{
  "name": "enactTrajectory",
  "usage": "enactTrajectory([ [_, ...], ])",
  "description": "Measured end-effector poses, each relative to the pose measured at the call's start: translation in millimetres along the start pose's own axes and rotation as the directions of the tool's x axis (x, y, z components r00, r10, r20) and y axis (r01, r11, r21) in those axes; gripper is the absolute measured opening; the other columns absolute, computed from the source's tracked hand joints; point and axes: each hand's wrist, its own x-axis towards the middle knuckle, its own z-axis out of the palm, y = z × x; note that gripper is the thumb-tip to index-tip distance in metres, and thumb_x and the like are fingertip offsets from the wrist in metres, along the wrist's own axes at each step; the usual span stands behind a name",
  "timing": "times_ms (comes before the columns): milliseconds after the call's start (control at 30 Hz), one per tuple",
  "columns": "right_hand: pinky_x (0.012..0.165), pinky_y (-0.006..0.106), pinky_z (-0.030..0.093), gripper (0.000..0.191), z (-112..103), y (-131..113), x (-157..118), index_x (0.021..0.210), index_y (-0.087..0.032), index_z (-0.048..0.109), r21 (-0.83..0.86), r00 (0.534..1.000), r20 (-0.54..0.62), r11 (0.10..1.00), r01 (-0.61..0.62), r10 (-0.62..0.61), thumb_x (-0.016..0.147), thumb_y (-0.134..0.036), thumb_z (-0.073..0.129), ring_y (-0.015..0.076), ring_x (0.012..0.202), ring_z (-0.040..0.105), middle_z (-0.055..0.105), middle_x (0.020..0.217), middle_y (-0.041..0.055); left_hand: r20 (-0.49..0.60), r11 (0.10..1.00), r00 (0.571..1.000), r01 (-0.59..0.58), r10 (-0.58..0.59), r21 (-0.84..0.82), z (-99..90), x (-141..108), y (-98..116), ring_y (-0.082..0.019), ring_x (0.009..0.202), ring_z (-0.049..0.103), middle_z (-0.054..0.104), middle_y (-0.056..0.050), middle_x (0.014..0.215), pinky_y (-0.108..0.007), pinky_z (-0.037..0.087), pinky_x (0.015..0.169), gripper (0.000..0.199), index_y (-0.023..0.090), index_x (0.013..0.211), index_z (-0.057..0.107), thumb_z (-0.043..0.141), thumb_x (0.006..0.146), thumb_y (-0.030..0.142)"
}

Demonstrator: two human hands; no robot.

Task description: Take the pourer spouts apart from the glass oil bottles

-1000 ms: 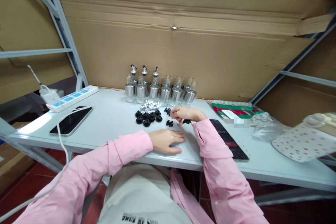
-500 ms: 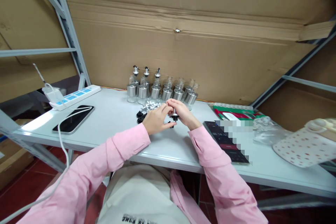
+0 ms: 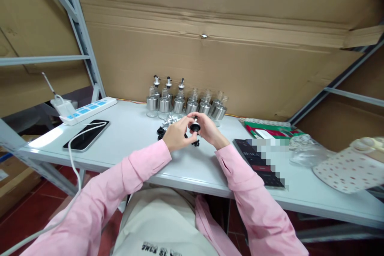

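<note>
Between my two hands is a silver and black pourer stopper [image 3: 195, 126], its black ribbed end turned toward the camera. My left hand [image 3: 177, 134] pinches it from the left, with the thumb at the black end. My right hand [image 3: 208, 129] has its fingers closed round the silver part from the right. Several silver pourer tops [image 3: 170, 120] lie just beyond my left hand, beside black stoppers [image 3: 161, 131]. Small black pieces [image 3: 196, 143] rest on the table under my hands. Glass bottles with steel sleeves [image 3: 163, 105] stand behind, some at the back topped with pourers.
On the left of the table [image 3: 126, 136] are a power strip [image 3: 90, 110], a phone [image 3: 87, 136] and a white cable. At the right lie a second phone [image 3: 258, 164], a green and red packet [image 3: 270, 128], clear plastic and a dotted pouch [image 3: 349, 168]. Cardboard stands behind.
The pourer stopper has been raised slightly and tilted, so its black end faces the camera. My left thumb has moved up against it, and more small black pieces show below.
</note>
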Motion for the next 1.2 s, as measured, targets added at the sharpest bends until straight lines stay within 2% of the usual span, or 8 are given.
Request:
enactTrajectory([
  [100, 0.064, 0.025, 0.049, 0.025, -4, -2, -1, 0.088, -0.020, 0.061, 0.008, 0.987, 0.109, 0.993, 0.114, -0.114, 0.064, -0.025, 0.063, 0.0113, 0.070, 0.055, 0.059, 0.077, -0.0015, -0.066, 0.971, 0.985, 0.147, -0.161, -0.190, -3.8, 1, -5, -0.012, 0.063, 0.053, 0.057, -0.002, 0.082, -0.025, 0.043, 0.062, 0.023, 0.016, 0.095, 0.048, 0.045, 0.074, 0.023],
  [200, 0.073, 0.028, 0.049, 0.035, -6, -2, -1, 0.099, -0.024, 0.060, -0.036, 0.966, 0.128, 0.972, 0.230, -0.224, 0.065, -0.023, 0.069, 0.0115, 0.076, 0.057, 0.058, 0.078, -0.0028, -0.048, 0.931, 0.973, 0.199, -0.224, -0.304, -5.8, 1, -10, -0.013, 0.065, 0.054, 0.056, -0.001, 0.079, -0.024, 0.043, 0.062, 0.023, 0.016, 0.098, 0.046, 0.039, 0.078, 0.026],
  [367, 0.071, 0.028, 0.050, 0.037, -7, -1, 1, 0.101, -0.024, 0.062, -0.094, 0.956, 0.077, 0.953, 0.289, -0.283, 0.065, -0.029, 0.071, 0.0108, 0.069, 0.055, 0.055, 0.070, -0.0039, -0.013, 0.956, 0.979, 0.196, -0.204, -0.219, -6.6, 0, -12, -0.015, 0.070, 0.055, 0.059, -0.003, 0.084, -0.026, 0.042, 0.065, 0.030, 0.016, 0.107, 0.044, 0.040, 0.082, 0.032],
  [533, 0.070, 0.028, 0.049, 0.035, -9, 1, 2, 0.099, -0.023, 0.064, -0.131, 0.964, 0.070, 0.956, 0.262, -0.255, 0.065, -0.030, 0.071, 0.0104, 0.069, 0.055, 0.059, 0.075, -0.0021, -0.021, 0.965, 0.976, 0.209, -0.215, -0.157, -6.1, 1, -10, -0.014, 0.068, 0.056, 0.059, -0.004, 0.095, -0.025, 0.042, 0.063, 0.037, 0.018, 0.112, 0.041, 0.046, 0.082, 0.039],
  [733, 0.057, 0.025, 0.044, 0.035, -10, 1, 3, 0.102, -0.022, 0.062, -0.200, 0.968, 0.080, 0.948, 0.248, -0.236, 0.069, -0.031, 0.068, 0.0078, 0.052, 0.049, 0.053, 0.060, -0.0056, -0.012, 0.983, 0.986, 0.168, -0.169, -0.070, -5.2, 2, -10, -0.012, 0.065, 0.056, 0.060, -0.004, 0.095, -0.025, 0.042, 0.065, 0.025, 0.019, 0.103, 0.045, 0.044, 0.085, 0.036],
  [1033, 0.064, 0.027, 0.043, 0.043, -15, 6, 6, 0.109, -0.019, 0.059, -0.281, 0.953, 0.140, 0.912, 0.298, -0.269, 0.068, -0.030, 0.069, 0.0087, 0.059, 0.050, 0.053, 0.067, -0.0043, 0.018, 0.977, 0.980, 0.199, -0.198, -0.083, -5.2, 2, -11, -0.015, 0.071, 0.058, 0.060, -0.004, 0.098, -0.027, 0.043, 0.069, 0.023, 0.019, 0.104, 0.045, 0.038, 0.089, 0.034],
  [1200, 0.066, 0.028, 0.044, 0.043, -11, 6, 6, 0.105, -0.018, 0.060, -0.321, 0.955, 0.104, 0.900, 0.296, -0.277, 0.064, -0.031, 0.071, 0.0098, 0.062, 0.051, 0.058, 0.073, -0.0011, 0.001, 0.959, 0.966, 0.256, -0.258, -0.119, -3.5, 1, -13, -0.016, 0.073, 0.059, 0.060, -0.004, 0.094, -0.026, 0.043, 0.067, 0.029, 0.019, 0.104, 0.044, 0.040, 0.088, 0.043],
])
